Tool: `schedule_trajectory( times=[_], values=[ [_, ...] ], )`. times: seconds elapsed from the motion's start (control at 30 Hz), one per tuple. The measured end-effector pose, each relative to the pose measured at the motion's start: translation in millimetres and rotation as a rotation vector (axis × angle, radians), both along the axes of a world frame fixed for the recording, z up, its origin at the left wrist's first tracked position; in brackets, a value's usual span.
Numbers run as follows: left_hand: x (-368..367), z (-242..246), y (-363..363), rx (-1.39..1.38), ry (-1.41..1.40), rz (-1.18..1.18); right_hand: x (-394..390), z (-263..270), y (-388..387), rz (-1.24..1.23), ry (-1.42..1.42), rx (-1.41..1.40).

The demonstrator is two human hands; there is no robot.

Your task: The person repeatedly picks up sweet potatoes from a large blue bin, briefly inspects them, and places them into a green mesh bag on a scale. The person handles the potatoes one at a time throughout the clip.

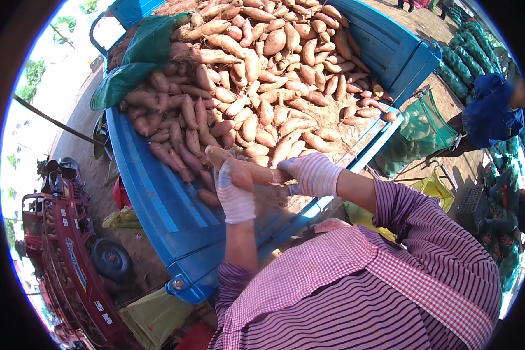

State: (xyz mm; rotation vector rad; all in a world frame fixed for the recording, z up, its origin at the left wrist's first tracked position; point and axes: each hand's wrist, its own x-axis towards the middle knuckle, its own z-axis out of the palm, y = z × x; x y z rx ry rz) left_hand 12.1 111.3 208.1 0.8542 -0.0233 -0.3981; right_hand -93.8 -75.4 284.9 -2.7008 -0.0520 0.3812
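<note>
My left hand, in a striped knit glove, grips a sweet potato low over the near part of a blue truck bed. A long sweet potato stretches from the left hand across to my right hand, gloved alike, whose fingers close on its thin end. Whether the left hand holds one root or two is hard to tell, as they overlap. Behind both hands rises a large heap of sweet potatoes, with loose soil showing at its right side.
Green mesh cloth drapes over the bed's left wall. On the right hangs a filled green mesh bag, beside a person in blue. Stacked mesh sacks lie behind. A red cargo tricycle stands at left, a dark crate at right.
</note>
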Motion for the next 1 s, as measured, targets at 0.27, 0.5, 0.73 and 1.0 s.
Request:
schedule_trajectory(
  times=[0.27, 0.5, 0.73, 1.0],
  values=[
    [5, 13, -3, -0.1, 0.051, -0.184, -8, -7, -32, 0.365, -0.067, 0.128],
    [-5, 43, -22, -0.02, 0.126, -0.129, -27, -11, -52, 0.05, -0.5, 0.136],
    [-3, -21, -57, 0.294, 0.154, -0.109, -17, -19, -36, 0.212, -0.229, -0.081],
    [-9, -30, -94, 0.045, 0.274, -0.657, -78, -91, -122, -0.417, -0.345, 0.443]
  ],
)
